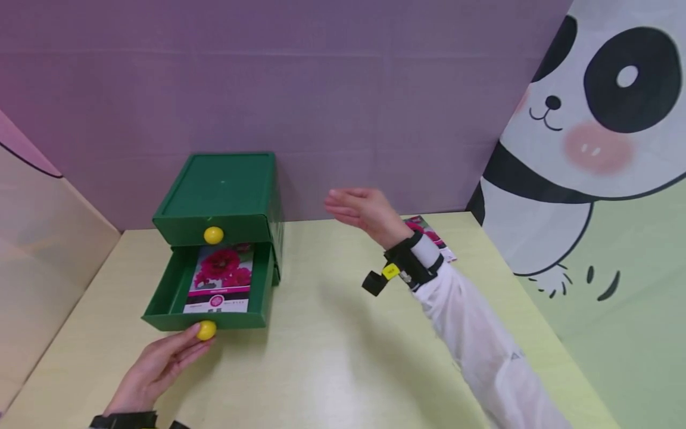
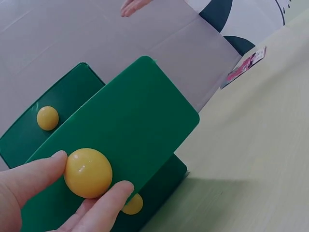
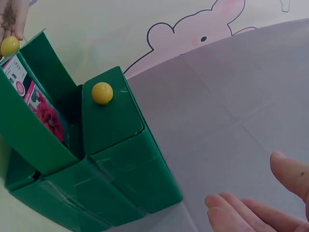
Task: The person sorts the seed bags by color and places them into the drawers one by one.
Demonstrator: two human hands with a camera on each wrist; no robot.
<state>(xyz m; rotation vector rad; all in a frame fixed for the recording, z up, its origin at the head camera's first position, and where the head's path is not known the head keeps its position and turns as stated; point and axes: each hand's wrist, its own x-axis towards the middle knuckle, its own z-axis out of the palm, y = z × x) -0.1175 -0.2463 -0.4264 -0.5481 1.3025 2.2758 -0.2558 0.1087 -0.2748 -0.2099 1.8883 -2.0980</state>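
Observation:
A green drawer cabinet (image 1: 225,179) stands at the back left of the table, its middle drawer (image 1: 161,310) pulled out. Inside that drawer lies a seed packet (image 1: 222,280) with a pink flower picture. My left hand (image 1: 155,369) pinches the yellow knob (image 2: 88,173) on the drawer's front between thumb and fingers. Raised over the table, to the right of the cabinet, my right hand (image 1: 367,214) holds nothing, and its fingers are nearly straight. A second flower packet (image 1: 436,241) rests on the table behind the right wrist, partly hidden by it.
The closed top drawer has its own yellow knob (image 1: 213,235), and the bottom drawer's knob (image 2: 133,205) shows below the open one. A purple backdrop (image 1: 343,107) rises behind the table (image 1: 332,357). A panda-print panel (image 1: 605,149) borders the right side.

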